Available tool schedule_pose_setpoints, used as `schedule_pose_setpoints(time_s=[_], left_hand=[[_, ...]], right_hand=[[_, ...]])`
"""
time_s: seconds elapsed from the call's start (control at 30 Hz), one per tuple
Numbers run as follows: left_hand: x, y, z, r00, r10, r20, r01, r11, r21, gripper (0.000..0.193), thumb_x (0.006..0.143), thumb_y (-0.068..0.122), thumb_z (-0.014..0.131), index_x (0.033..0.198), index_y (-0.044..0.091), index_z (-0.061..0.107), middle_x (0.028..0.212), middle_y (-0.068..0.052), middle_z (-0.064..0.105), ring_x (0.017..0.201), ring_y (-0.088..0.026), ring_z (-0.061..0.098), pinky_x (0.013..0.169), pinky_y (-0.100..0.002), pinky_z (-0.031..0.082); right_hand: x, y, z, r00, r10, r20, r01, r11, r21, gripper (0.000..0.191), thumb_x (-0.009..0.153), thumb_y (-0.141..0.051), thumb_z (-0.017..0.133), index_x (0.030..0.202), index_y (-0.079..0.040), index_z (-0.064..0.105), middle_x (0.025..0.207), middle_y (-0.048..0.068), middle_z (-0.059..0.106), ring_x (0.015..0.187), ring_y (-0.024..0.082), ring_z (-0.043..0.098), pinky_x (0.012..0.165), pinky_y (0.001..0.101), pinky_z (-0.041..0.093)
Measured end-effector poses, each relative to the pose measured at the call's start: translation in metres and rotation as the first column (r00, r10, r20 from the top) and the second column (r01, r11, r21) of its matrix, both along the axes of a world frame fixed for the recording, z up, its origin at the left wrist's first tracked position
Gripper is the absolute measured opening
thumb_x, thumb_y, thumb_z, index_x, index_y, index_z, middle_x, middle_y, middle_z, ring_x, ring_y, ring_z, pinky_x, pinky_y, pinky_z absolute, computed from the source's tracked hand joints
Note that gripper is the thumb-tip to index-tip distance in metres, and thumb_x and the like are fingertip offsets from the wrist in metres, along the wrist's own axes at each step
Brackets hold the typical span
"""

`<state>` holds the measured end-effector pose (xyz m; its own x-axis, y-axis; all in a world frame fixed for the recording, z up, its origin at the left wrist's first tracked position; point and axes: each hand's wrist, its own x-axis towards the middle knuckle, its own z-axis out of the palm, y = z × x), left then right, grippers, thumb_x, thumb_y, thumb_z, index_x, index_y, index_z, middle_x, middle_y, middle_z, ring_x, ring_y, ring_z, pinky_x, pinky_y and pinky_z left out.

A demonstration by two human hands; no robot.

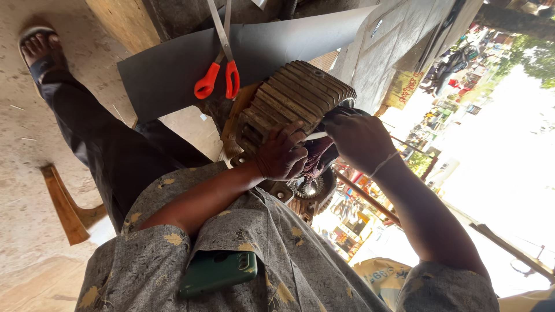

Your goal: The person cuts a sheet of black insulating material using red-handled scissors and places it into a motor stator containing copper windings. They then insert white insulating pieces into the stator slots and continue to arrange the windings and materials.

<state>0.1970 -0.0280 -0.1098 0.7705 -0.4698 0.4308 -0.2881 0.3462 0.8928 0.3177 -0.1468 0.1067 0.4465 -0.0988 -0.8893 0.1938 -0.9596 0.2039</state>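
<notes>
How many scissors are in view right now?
1: the scissors with orange handles lie on the dark sheet, above the ribbed motor housing. Others may be hidden.

The finned motor housing (292, 98) looks like cast metal, dull, rusty brown and rough along its ribs. The left hand (283, 156) rests against it, and the right hand (355, 136) pinches a thin pale strip (317, 136) that looks like paper. The sheet (243, 58) behind is matt dark grey paper, smooth and slightly curled. The scissors (222, 63) have bright steel blades and glossy orange plastic handles. The shirt (277, 254) is soft printed cloth; the phone (218, 271) in its pocket is glossy green. The floor (23, 173) is rough, dusty concrete.
</notes>
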Motion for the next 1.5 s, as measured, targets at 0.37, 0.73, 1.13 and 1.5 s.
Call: schedule_pose_setpoints(time_s=[0.37,0.73,1.13,1.5], left_hand=[[0.003,0.003,-0.003,1.000,0.005,-0.015,-0.006,1.000,-0.026,0.033,0.088,0.018,0.073,0.113,0.017,0.052,0.124,-0.015,0.051,0.137,-0.041,0.049,0.107,-0.058,0.037],[-0.004,-0.002,-0.008,1.000,0.015,-0.013,-0.016,0.999,-0.033,0.038,0.086,0.019,0.072,0.117,0.017,0.050,0.125,-0.017,0.050,0.136,-0.042,0.048,0.105,-0.059,0.038],[-0.010,-0.003,-0.011,0.999,0.027,-0.026,-0.028,0.998,-0.049,0.037,0.085,0.017,0.070,0.118,0.016,0.052,0.126,-0.018,0.052,0.136,-0.044,0.049,0.105,-0.063,0.039],[-0.013,-0.004,-0.015,0.999,0.028,-0.022,-0.029,0.998,-0.055,0.036,0.088,0.016,0.071,0.120,0.015,0.053,0.129,-0.018,0.051,0.139,-0.045,0.048,0.104,-0.062,0.040]], right_hand=[[0.015,0.009,-0.008,0.994,0.092,-0.060,-0.091,0.996,0.006,0.016,0.088,-0.011,0.064,0.095,-0.018,0.076,0.099,-0.001,0.075,0.091,0.019,0.074,0.072,0.0355,0.059],[0.005,0.022,0.058,0.987,0.027,0.158,0.002,0.984,-0.180,0.006,0.094,-0.025,0.075,0.098,-0.021,0.078,0.078,-0.001,0.069,0.073,0.018,0.069,0.064,0.0354,0.055],[-0.049,-0.005,0.031,0.920,0.044,0.390,-0.045,0.999,-0.007,0.010,0.092,-0.012,0.076,0.100,-0.018,0.078,0.083,0.000,0.069,0.074,0.018,0.067,0.061,0.0336,0.055],[-0.025,0.008,0.010,0.959,0.048,0.279,-0.061,0.997,0.041,0.017,0.090,-0.007,0.068,0.100,-0.018,0.077,0.110,-0.001,0.076,0.088,0.021,0.074,0.069,0.0347,0.060]])
